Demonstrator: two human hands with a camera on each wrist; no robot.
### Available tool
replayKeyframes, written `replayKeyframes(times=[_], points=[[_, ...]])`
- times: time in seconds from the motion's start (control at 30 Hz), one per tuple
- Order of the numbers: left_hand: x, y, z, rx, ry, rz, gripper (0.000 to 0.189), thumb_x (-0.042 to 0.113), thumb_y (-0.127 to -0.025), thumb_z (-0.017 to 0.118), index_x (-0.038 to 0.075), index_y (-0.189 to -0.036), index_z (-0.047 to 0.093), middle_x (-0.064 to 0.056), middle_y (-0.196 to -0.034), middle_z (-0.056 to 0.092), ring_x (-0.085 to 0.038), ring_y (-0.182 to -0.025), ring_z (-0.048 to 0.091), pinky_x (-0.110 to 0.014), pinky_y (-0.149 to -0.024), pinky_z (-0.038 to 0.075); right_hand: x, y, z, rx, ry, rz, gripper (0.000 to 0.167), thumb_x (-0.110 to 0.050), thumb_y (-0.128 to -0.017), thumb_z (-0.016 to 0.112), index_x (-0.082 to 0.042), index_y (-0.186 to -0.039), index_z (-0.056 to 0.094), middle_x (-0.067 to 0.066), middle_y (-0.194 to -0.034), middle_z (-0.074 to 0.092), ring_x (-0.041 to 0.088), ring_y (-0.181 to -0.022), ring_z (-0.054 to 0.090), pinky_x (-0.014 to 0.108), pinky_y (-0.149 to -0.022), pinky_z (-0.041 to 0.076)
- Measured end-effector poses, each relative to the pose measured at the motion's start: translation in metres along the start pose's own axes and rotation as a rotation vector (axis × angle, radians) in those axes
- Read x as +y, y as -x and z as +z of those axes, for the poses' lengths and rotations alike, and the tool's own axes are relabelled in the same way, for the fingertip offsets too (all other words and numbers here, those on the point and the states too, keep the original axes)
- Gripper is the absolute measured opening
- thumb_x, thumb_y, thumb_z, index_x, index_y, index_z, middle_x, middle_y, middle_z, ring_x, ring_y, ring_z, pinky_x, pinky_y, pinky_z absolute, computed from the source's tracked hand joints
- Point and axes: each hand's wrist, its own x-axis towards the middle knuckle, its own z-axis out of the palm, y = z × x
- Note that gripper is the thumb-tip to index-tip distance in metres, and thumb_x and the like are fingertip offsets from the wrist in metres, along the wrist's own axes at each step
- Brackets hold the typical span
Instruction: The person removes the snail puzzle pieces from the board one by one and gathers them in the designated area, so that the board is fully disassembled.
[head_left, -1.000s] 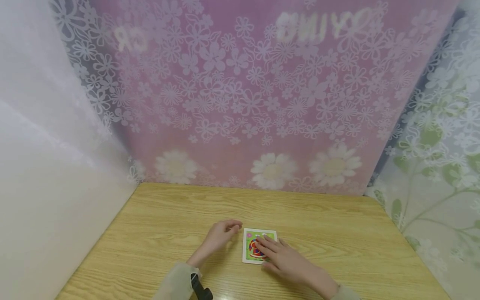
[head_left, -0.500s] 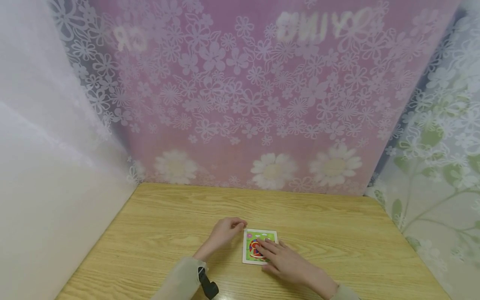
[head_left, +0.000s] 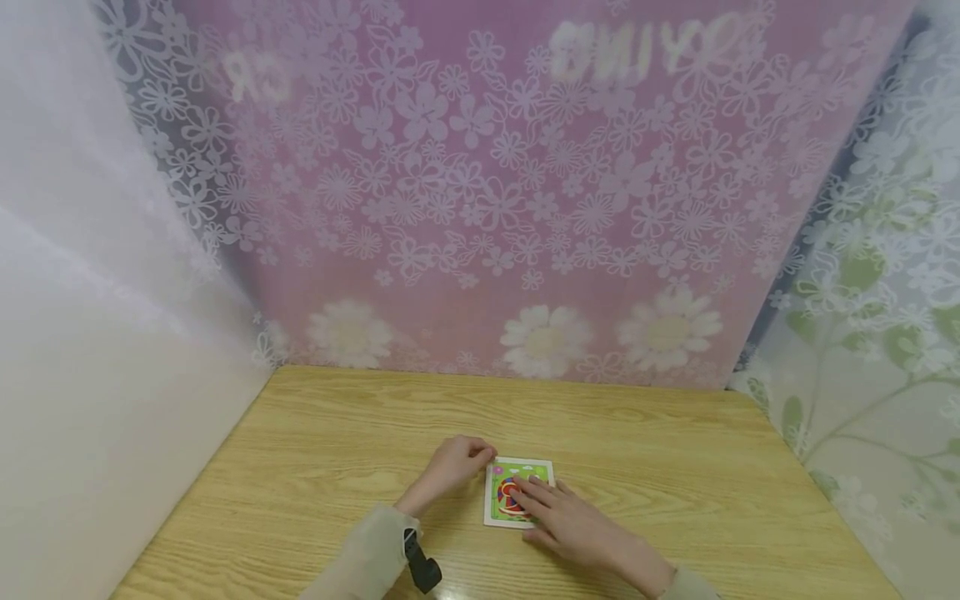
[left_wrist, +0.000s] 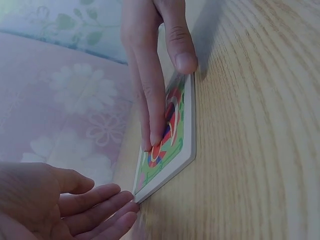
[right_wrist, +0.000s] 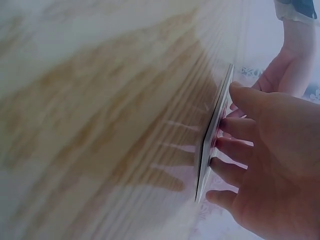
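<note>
the picture board [head_left: 501,498] lies flat on the wooden table [head_left: 360,433], near to the person, a little right of the middle. it is square, with a white border, and its picture is green with a round shape in red and blue, a pink spot and small white clouds. the right hand [head_left: 576,523] rests upon the right part of this picture; its fingers are straight and a little apart, so it touches the board from above and does not grip it. its thumb is beside the near edge, but if it touches this edge, i cannot tell. the left hand [head_left: 453,464] is at the far left corner of the board, and in the left wrist view its fingertips are at this corner, with fingers loosely bent, thumb apart, and nothing gripped. the left sleeve [head_left: 363,554] is pale and carries a black strap [head_left: 422,562] near the wrist. behind the table stands a pink wall [head_left: 450,192] with white flowers and pale letters, and at the right a whitish sheet [head_left: 862,333] shows green leaves.
</note>
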Motion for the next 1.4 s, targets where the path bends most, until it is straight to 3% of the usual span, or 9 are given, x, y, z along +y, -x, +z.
replayKeyframes(times=[0.33, 0.73, 0.83, 0.9, 1.03, 1.17, 1.3, 1.4], points=[[0.007, 0.001, -0.002, -0.003, -0.078, 0.021, 0.024, 0.018, -0.103, 0.06, 0.003, -0.106, 0.077, -0.011, -0.104, 0.076, -0.026, -0.097, 0.07, -0.041, -0.08, 0.058, 0.001, 0.001, 0.002, 0.009, 0.026, -0.011, 0.058, -0.04, -0.107, 0.048, -0.003, -0.152, 0.045, 0.016, -0.158, 0.04, 0.035, -0.142, 0.043, 0.063, -0.109, 0.039], [0.018, 0.004, -0.001, -0.021, -0.183, 0.02, 0.025, 0.019, -0.101, 0.061, 0.0, -0.107, 0.076, -0.013, -0.104, 0.076, -0.024, -0.091, 0.071, -0.033, -0.073, 0.057, 0.001, 0.0, 0.005, 0.037, 0.047, -0.02, 0.058, -0.04, -0.107, 0.049, -0.002, -0.151, 0.046, 0.017, -0.157, 0.042, 0.039, -0.14, 0.045, 0.062, -0.109, 0.039], [0.02, 0.004, 0.0, -0.017, -0.157, -0.008, 0.026, 0.018, -0.101, 0.061, -0.001, -0.107, 0.077, -0.014, -0.102, 0.076, -0.017, -0.071, 0.064, -0.026, -0.059, 0.049, 0.001, 0.0, 0.006, 0.038, 0.046, -0.019, 0.058, -0.04, -0.107, 0.048, -0.002, -0.151, 0.046, 0.017, -0.157, 0.042, 0.039, -0.14, 0.045, 0.062, -0.11, 0.039], [0.021, 0.004, 0.0, -0.015, -0.129, -0.03, 0.026, 0.018, -0.101, 0.061, -0.002, -0.106, 0.077, -0.011, -0.094, 0.075, -0.011, -0.059, 0.053, -0.022, -0.05, 0.039, 0.001, 0.0, 0.006, 0.041, 0.05, -0.021, 0.058, -0.04, -0.107, 0.048, -0.003, -0.151, 0.046, 0.017, -0.157, 0.042, 0.039, -0.14, 0.045, 0.061, -0.109, 0.04], [0.018, 0.003, -0.001, -0.028, -0.064, -0.062, 0.028, 0.019, -0.101, 0.059, -0.002, -0.107, 0.077, -0.001, -0.072, 0.065, -0.008, -0.051, 0.037, -0.021, -0.046, 0.028, 0.0, 0.0, 0.005, 0.051, 0.047, -0.026, 0.058, -0.039, -0.107, 0.049, -0.002, -0.151, 0.047, 0.017, -0.156, 0.043, 0.04, -0.139, 0.046, 0.062, -0.108, 0.041], [0.016, 0.001, -0.004, -0.056, 0.016, -0.09, 0.03, 0.02, -0.102, 0.057, -0.002, -0.108, 0.077, 0.0, -0.064, 0.055, -0.009, -0.053, 0.038, -0.023, -0.049, 0.03, -0.002, 0.001, 0.002, 0.046, 0.029, -0.016, 0.057, -0.038, -0.107, 0.05, -0.001, -0.15, 0.047, 0.018, -0.155, 0.044, 0.042, -0.137, 0.047, 0.064, -0.107, 0.04], [0.018, 0.002, -0.006, -0.064, 0.053, -0.102, 0.031, 0.022, -0.102, 0.057, -0.001, -0.113, 0.075, -0.01, -0.091, 0.072, -0.012, -0.072, 0.057, -0.028, -0.062, 0.047, -0.002, 0.001, 0.001, 0.031, 0.022, -0.006, 0.057, -0.038, -0.107, 0.05, -0.001, -0.15, 0.047, 0.018, -0.156, 0.043, 0.043, -0.137, 0.047, 0.065, -0.108, 0.039], [0.021, 0.003, -0.007, -0.067, 0.059, -0.104, 0.032, 0.023, -0.103, 0.058, -0.001, -0.12, 0.071, -0.015, -0.11, 0.072, -0.021, -0.09, 0.067, -0.039, -0.077, 0.056, -0.002, 0.0, 0.001, 0.024, 0.027, -0.006, 0.057, -0.037, -0.106, 0.051, -0.001, -0.15, 0.047, 0.018, -0.156, 0.043, 0.042, -0.137, 0.047, 0.064, -0.108, 0.039]])
